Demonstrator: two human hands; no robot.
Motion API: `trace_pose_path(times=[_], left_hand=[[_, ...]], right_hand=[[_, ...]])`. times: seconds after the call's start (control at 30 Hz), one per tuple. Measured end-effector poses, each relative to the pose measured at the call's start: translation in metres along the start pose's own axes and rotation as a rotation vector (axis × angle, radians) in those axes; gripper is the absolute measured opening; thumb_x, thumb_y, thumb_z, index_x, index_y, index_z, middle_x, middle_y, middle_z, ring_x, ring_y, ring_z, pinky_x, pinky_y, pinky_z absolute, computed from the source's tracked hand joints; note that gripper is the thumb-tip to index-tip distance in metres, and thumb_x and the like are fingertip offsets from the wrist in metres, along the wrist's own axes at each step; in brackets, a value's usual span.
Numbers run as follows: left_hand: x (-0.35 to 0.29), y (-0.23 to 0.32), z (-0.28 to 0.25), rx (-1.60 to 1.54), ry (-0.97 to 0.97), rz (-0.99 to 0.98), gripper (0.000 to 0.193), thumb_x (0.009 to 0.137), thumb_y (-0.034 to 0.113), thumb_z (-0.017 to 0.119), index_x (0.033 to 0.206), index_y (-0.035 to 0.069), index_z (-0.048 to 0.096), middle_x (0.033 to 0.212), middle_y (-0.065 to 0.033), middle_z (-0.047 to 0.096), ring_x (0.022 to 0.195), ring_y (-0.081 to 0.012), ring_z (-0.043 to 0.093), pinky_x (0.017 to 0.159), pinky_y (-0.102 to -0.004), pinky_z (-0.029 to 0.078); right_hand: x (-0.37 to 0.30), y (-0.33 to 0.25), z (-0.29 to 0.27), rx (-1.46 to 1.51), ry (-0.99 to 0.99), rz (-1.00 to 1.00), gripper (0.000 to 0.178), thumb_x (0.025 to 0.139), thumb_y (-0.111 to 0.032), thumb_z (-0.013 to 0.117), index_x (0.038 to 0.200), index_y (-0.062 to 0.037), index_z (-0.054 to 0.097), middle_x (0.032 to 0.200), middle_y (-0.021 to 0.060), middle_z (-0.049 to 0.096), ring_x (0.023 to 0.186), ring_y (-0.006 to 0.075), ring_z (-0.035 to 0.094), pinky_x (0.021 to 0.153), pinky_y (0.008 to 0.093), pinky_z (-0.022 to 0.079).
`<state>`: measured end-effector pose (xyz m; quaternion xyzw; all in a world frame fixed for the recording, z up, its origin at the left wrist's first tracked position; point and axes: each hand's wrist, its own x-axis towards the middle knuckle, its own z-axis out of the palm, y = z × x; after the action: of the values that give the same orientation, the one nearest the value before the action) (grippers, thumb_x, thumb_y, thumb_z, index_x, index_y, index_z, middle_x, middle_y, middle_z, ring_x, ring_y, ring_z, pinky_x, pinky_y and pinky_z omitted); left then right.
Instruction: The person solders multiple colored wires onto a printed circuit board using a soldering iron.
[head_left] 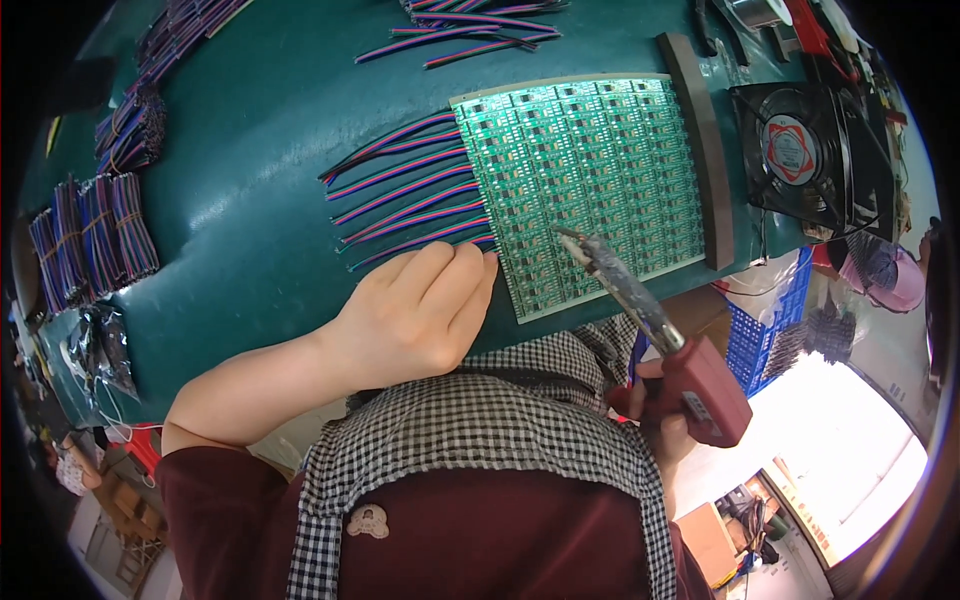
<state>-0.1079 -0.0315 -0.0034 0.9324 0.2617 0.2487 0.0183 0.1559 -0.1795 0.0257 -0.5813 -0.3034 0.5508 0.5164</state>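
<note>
One green panel of small circuit boards lies on the dark green work table, its long edges running from the person's near left toward the far right, and a dark strip borders its right side. Seven striped ribbon cables in red, blue and purple fan out from the panel's left edge, each with its long axis pointing left and slightly away from the board, lying roughly parallel to one another.

The left hand rests palm down on the table at the panel's near left corner, fingers held together and lightly curled, fingertips touching the nearest cable where it meets the board; it pins rather than clasps anything.

The right hand is closed around the red grip of one soldering iron, held off the table's near edge. The iron's long axis runs from the handle at lower right up to the left, its metal tip over the lower middle of the panel; whether the tip touches the board cannot be told.

Further off, four bundles of tied cables sit at the table's left, loose cables lie at the far edge, and one black square fan stands to the right of the panel
</note>
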Motion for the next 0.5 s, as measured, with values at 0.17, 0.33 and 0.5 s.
trace_pose_path(times=[0.17,0.33,0.5], left_hand=[[0.017,0.002,-0.021,-0.003,-0.076,-0.053,0.033,0.065,0.005,0.064,0.098,-0.003,0.067,0.097,-0.0131,0.059,0.081,-0.0252,0.06,0.065,-0.0333,0.052],[0.061,-0.054,-0.024,-0.034,-0.02,-0.21,0.03,0.076,0.001,0.065,0.106,0.001,0.063,0.104,-0.0135,0.059,0.094,-0.0315,0.058,0.081,-0.0388,0.05],[0.108,-0.111,0.016,-0.008,-0.038,-0.122,0.019,0.079,0.005,0.064,0.098,0.002,0.063,0.1,-0.0102,0.06,0.096,-0.029,0.056,0.085,-0.037,0.046]], right_hand=[[0.001,0.0,-0.005,-0.029,0.142,-0.096,0.085,0.075,-0.052,0.076,0.128,0.0063,0.045,0.11,0.0205,0.062,0.061,0.0155,0.055,0.054,0.0263,0.045],[0.005,0.0,-0.005,-0.114,0.241,-0.163,0.083,0.076,-0.065,0.067,0.114,0.0073,0.052,0.094,0.0141,0.061,0.055,0.0131,0.051,0.051,0.0244,0.04],[0.001,-0.001,0.0,-0.161,0.312,-0.19,0.084,0.076,-0.068,0.064,0.108,0.0093,0.055,0.079,0.0089,0.057,0.055,0.0124,0.05,0.051,0.025,0.039]])
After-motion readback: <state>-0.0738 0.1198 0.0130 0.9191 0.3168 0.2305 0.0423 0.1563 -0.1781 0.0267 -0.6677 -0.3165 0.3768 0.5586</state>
